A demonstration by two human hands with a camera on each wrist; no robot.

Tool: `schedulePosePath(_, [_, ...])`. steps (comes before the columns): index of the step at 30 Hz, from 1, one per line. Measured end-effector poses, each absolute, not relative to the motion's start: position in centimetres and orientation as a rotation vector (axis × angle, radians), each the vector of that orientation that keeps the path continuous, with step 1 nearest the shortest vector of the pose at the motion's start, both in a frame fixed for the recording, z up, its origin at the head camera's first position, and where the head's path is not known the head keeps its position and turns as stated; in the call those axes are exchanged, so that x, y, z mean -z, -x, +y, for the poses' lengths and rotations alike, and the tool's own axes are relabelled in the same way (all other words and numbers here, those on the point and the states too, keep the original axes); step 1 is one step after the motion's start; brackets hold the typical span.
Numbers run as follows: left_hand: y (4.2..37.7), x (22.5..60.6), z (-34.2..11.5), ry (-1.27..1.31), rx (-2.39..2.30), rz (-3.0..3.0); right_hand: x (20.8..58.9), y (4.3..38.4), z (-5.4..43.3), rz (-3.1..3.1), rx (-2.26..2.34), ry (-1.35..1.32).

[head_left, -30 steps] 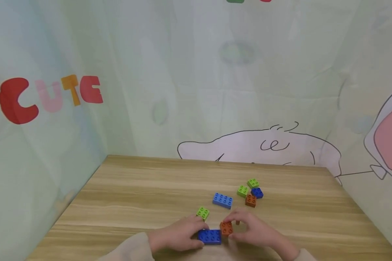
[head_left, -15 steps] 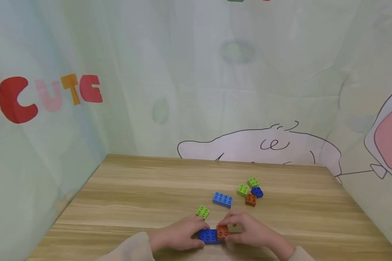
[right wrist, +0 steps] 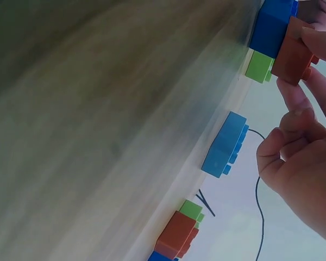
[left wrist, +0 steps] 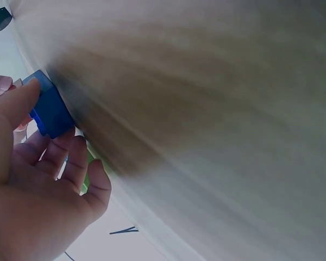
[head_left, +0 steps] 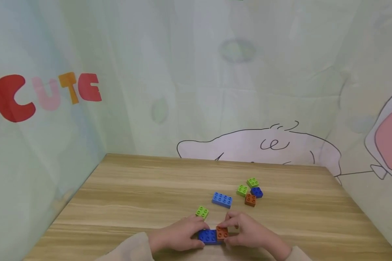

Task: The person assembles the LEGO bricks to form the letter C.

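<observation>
A long dark blue toy building brick [head_left: 207,236] lies on the wooden table near its front edge. My left hand [head_left: 180,233] pinches its left end between thumb and fingers; the left wrist view shows the blue brick [left wrist: 55,111] in that grip. Thumb and forefinger of my right hand [head_left: 248,232] pinch a square orange-brown brick [head_left: 221,233], which sits over the right end of the blue one. In the right wrist view the orange-brown brick [right wrist: 293,53] rests against the studded side of the blue brick [right wrist: 271,30]. A green brick [head_left: 202,212] lies just beyond my left fingertips.
A lighter blue long brick [head_left: 222,199] lies farther back on the table [head_left: 143,188]. To its right stand two green bricks [head_left: 242,190], a small dark blue brick [head_left: 257,192] and another orange-brown brick [head_left: 250,199]. A printed curtain [head_left: 196,90] hangs behind the table.
My right hand has moved the orange-brown brick left, from beside the dark blue brick to over its right end. My left hand keeps hold of the blue brick in the same place.
</observation>
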State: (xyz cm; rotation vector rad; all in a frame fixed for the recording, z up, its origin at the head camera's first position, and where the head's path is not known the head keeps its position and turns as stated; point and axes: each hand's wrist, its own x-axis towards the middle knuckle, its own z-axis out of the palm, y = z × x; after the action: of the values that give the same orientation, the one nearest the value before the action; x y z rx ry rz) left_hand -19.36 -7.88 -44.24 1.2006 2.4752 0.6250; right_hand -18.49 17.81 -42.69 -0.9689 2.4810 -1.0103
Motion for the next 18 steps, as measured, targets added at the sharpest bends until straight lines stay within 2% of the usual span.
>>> schedulePosePath(9, [19.7, 44.9, -7.9, -1.209, -0.639, 2.467, 42.8, 18.6, 17.9, 2.472, 1.022, 0.952])
schedulePosePath(18, [18.9, 43.6, -7.5, -1.154, -0.652, 2.494, 43.1, 18.9, 17.8, 2.506, 0.912, 0.960])
